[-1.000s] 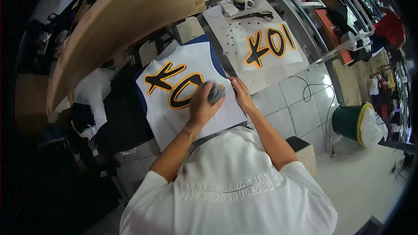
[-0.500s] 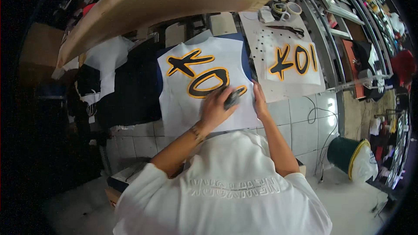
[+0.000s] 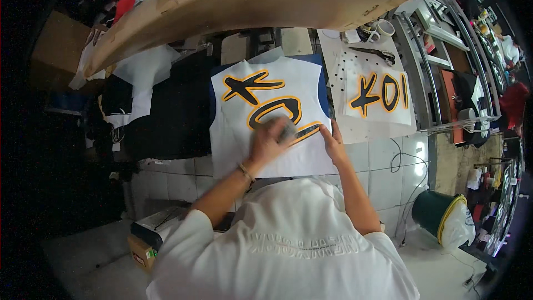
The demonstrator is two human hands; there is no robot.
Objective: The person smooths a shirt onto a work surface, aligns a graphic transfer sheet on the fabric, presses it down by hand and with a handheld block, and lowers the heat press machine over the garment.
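A white sleeveless shirt-shaped panel (image 3: 233,144) lies on a dark blue board (image 3: 323,91), carrying large black letters with orange outlines. My left hand (image 3: 267,145), smeared by motion, is closed around a dark, rounded, palm-sized object (image 3: 287,131); its exact kind does not show. It is over the lower middle letter, partly covering it, beside the slanted bar-shaped letter (image 3: 306,132). Fingers apart, my right hand (image 3: 335,144) rests at the panel's right edge, its thumb at the upper end of that bar.
A sheet with similar letters (image 3: 380,95) lies on the perforated white board (image 3: 338,61) at right, below scissors (image 3: 375,53) and tape rolls (image 3: 385,28). A big taped cardboard piece (image 3: 250,0) overhangs the far side. Black fabric (image 3: 166,116) lies left; a green bin (image 3: 433,211) stands right.
My left hand has moved slightly down with the dark object, uncovering more of the bar-shaped letter. The thumb of my right hand now touches that letter's end. The whole view has shifted somewhat.
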